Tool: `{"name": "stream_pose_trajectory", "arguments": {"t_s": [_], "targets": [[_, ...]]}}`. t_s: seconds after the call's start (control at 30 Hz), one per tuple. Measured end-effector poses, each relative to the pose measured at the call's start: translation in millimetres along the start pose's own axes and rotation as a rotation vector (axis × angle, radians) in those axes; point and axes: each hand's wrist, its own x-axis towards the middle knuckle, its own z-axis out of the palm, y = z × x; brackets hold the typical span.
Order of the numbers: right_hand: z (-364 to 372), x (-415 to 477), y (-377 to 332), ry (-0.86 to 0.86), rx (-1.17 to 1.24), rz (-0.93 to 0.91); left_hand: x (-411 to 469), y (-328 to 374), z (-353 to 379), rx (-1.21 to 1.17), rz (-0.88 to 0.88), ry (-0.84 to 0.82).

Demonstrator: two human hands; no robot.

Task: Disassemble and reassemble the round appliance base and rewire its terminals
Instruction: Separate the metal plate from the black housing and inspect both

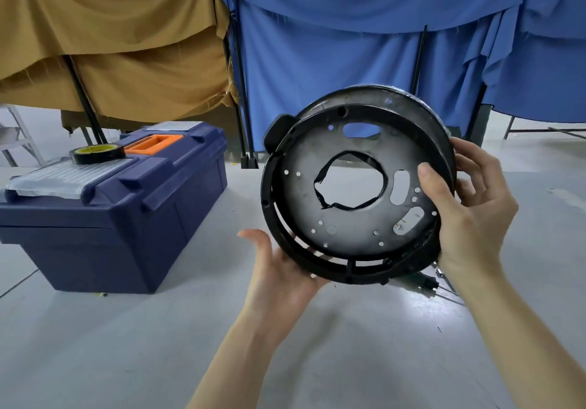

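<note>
A person is holding the round appliance base (348,228) upright, right hand (472,215) gripping its rim, left hand (279,272) cradling it open-palmed, seemingly inspecting it; locating fasteners likely follows.

Over on the left, a navy toolbox (126,218) with an orange handle (152,143) sits on the grey floor (95,345), and a black tape roll (96,153) rests on its lid. Behind it, a mustard cloth (126,44) hangs beside a blue cloth (333,44), with black poles (240,75) between them.
</note>
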Motion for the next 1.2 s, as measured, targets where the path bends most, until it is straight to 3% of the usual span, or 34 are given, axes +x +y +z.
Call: {"name": "stream_pose_trajectory", "arguments": {"t_s": [0.13,0.23,0.37,0.53,0.9,1.2], "targets": [[4.0,-7.4,4.6,0.037,-0.024,-0.018,-10.2,-11.2,4.2,0.286,-0.008,-0.152],[3.7,-5.6,6.0,0.017,-0.046,0.084,-10.3,-9.6,3.2,0.327,-0.011,-0.071],[-2.4,4.0,1.8,-0.122,0.083,0.373,-9.1,-5.7,-1.3,0.419,0.008,0.045],[-0.6,4.1,-1.5,-0.016,0.044,0.587,-9.0,-1.5,-2.3,0.403,0.031,0.098],[9.8,-9.2,-0.5,0.293,0.165,0.447,-9.3,-6.2,-0.8,0.504,0.124,0.190],[17.1,-14.0,-1.9,0.240,0.147,0.375,-10.1,-1.6,-0.1,0.496,0.169,0.242]]}}
